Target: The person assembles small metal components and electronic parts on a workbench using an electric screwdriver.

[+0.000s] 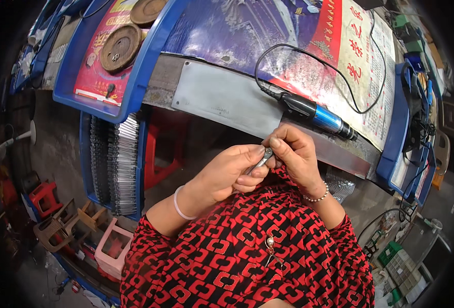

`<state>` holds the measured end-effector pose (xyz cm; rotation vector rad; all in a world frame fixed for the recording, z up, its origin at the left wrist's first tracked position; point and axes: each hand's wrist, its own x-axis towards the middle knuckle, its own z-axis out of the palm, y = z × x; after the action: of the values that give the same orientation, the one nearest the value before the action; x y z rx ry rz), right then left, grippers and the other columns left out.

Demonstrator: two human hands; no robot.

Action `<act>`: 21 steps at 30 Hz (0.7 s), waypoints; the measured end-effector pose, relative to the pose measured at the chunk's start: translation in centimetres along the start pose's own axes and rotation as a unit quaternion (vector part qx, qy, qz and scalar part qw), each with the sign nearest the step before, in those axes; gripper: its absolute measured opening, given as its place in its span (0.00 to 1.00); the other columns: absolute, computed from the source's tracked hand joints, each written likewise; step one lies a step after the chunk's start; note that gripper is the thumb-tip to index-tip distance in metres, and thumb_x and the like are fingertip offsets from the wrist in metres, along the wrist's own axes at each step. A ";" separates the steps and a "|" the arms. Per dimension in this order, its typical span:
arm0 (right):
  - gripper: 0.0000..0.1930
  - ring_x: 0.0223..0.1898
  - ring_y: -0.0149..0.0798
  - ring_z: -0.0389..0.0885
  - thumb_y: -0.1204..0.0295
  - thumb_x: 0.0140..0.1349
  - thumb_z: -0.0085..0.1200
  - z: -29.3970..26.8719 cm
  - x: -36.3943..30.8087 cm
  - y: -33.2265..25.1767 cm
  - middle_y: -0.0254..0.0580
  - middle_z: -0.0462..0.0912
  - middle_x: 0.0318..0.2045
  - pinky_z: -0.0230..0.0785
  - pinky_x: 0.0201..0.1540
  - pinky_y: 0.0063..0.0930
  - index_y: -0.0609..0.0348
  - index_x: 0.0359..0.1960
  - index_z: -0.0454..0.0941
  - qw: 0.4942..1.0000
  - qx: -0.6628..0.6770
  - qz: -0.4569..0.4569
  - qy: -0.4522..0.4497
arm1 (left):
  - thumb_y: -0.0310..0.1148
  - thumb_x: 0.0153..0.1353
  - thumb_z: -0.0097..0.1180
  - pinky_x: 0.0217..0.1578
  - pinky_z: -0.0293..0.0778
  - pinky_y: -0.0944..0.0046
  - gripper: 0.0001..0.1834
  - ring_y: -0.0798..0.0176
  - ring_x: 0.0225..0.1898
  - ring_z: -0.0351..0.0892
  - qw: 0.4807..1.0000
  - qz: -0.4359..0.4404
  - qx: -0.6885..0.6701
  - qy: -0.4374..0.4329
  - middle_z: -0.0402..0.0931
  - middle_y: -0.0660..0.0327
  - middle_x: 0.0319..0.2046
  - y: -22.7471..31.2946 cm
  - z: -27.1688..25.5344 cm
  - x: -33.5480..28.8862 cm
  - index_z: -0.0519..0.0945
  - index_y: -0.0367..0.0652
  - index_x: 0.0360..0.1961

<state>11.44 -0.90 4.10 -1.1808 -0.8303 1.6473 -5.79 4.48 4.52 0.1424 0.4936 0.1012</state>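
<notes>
In front of my body, my left hand (232, 172) is closed around a small, narrow silver metal piece (259, 163). Its upper end, greyish and rounded, sticks out between my thumb and fingers; the rest is hidden in the hand. At that end, my right hand (294, 151) has thumb and forefinger pinched together, and the two hands nearly touch. Whatever small part my right fingertips grip is too small to make out. Just beyond my right hand, a blue and black corded electric screwdriver (319, 117) lies on the bench near its front edge.
A metal plate (222, 95) lines the bench edge. At left is a blue tray (147, 64) with round brown wooden dishes (122, 49). Below it, a blue bin (141, 169) holds rows of metal pieces. A black cord (334, 66) loops over the bench; another blue tray (391, 154) stands right.
</notes>
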 end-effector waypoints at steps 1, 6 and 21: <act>0.09 0.22 0.21 0.71 0.69 0.65 0.47 0.6 -0.2 0.2 0.35 0.75 0.26 0.62 0.23 0.14 0.65 0.33 0.73 0.999 0.003 -0.032 0.024 | 0.40 0.68 0.40 0.12 0.49 0.80 0.16 0.80 0.13 0.52 1.000 0.011 -0.007 0.011 0.64 0.68 0.20 -0.2 0.1 -0.2 0.71 0.35 0.36; 0.09 0.23 0.21 0.71 0.70 0.65 0.47 1.2 -0.9 0.3 0.33 0.74 0.25 0.62 0.24 0.14 0.65 0.34 0.72 0.997 -0.019 -0.072 0.017 | 0.41 0.67 0.41 0.13 0.50 0.80 0.18 0.79 0.14 0.52 0.996 0.059 0.070 -0.002 0.63 0.68 0.19 -1.0 -0.5 -1.0 0.72 0.34 0.37; 0.07 0.26 0.33 0.78 0.78 0.62 0.49 5.5 2.4 -0.7 0.43 0.77 0.28 0.74 0.31 0.24 0.71 0.37 0.72 0.984 -0.112 -0.136 0.037 | 0.28 0.59 0.54 0.35 0.75 0.63 0.26 0.63 0.35 0.77 0.939 0.295 -0.153 -0.089 0.75 0.56 0.38 -0.5 -5.8 -5.6 0.63 0.37 0.58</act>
<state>6.11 1.54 5.62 -1.2130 -1.0999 1.3054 -13.46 3.86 1.97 -0.0103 0.2356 0.7456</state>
